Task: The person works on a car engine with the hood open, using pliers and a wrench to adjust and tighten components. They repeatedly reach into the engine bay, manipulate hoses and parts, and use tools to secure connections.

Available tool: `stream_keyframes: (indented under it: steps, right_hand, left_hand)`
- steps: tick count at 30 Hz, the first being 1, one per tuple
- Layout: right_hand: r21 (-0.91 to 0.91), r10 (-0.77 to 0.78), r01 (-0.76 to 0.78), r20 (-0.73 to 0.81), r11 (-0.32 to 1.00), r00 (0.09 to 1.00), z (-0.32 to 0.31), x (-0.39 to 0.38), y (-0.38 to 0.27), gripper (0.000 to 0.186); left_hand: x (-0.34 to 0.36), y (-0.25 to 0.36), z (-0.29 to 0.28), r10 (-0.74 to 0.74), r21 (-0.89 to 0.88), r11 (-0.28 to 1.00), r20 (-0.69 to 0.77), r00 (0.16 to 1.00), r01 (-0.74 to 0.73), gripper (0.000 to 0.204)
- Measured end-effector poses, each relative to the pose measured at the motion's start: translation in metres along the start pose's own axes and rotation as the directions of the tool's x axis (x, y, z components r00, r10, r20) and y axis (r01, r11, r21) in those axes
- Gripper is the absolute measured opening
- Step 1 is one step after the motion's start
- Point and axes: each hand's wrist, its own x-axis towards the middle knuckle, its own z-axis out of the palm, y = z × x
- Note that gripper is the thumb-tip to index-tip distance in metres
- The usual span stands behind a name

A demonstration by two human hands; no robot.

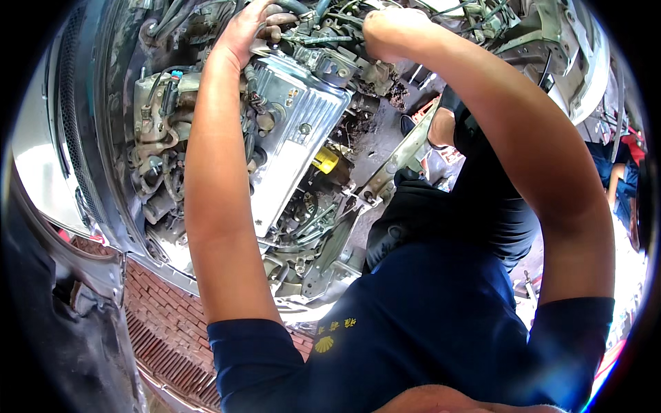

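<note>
My left hand (242, 33) reaches to the top edge of the picture, beside hoses (292, 7) at the far end of an engine. Its fingers curl in among them, and what they hold, if anything, is hidden. To the right, my right hand (394, 31) is bent over at the wrist and closed above the engine parts. Its fingertips face away, so I cannot make out what is in them. Between my forearms lies the engine's silver ribbed cover (296, 117), with a dark round cap (304, 129) on it.
A yellow part (325, 160) sits beside the cover. Metal pipes and brackets (158, 138) fill the bay at left. A metal crossbar (396, 165) runs near my legs. Red brick paving (162, 296) shows at lower left. Another person (616, 179) is at the far right.
</note>
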Motion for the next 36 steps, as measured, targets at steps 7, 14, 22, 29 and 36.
stream_keyframes:
  steps: [7, 14, 22, 29, 36]
  right_hand:
    - [-0.001, -0.248, 0.248, -0.026, 0.969, 0.968, 0.013, 0.017, 0.018, 0.023]
    - [0.078, -0.19, 0.194, -0.052, 0.978, 0.98, -0.008, 0.001, 0.014, 0.029]
    - [0.104, -0.085, 0.089, -0.047, 0.991, 0.995, -0.054, -0.018, 0.044, 0.05]
    - [0.022, -0.062, 0.062, 0.017, 0.998, 0.998, -0.031, 0.014, 0.122, 0.039]
    - [0.117, -0.188, 0.25, -0.384, 0.961, 0.904, 0.012, 0.032, 0.138, 0.05]
  left_hand:
    - [0.007, -0.001, 0.0, 0.001, 0.025, 1.0, -0.026, 1.0, 0.0, 0.046]
    - [0.004, -0.002, -0.002, -0.086, 0.118, 0.988, -0.143, 0.986, 0.103, 0.074]
    - [-0.008, 0.003, 0.005, -0.105, 0.097, 0.987, -0.213, 0.971, 0.128, 0.074]
    - [-0.012, 0.009, 0.01, -0.155, 0.073, 0.982, -0.226, 0.962, 0.176, 0.07]
    - [-0.001, 0.006, -0.005, -0.148, 0.065, 0.984, -0.21, 0.967, 0.165, 0.078]
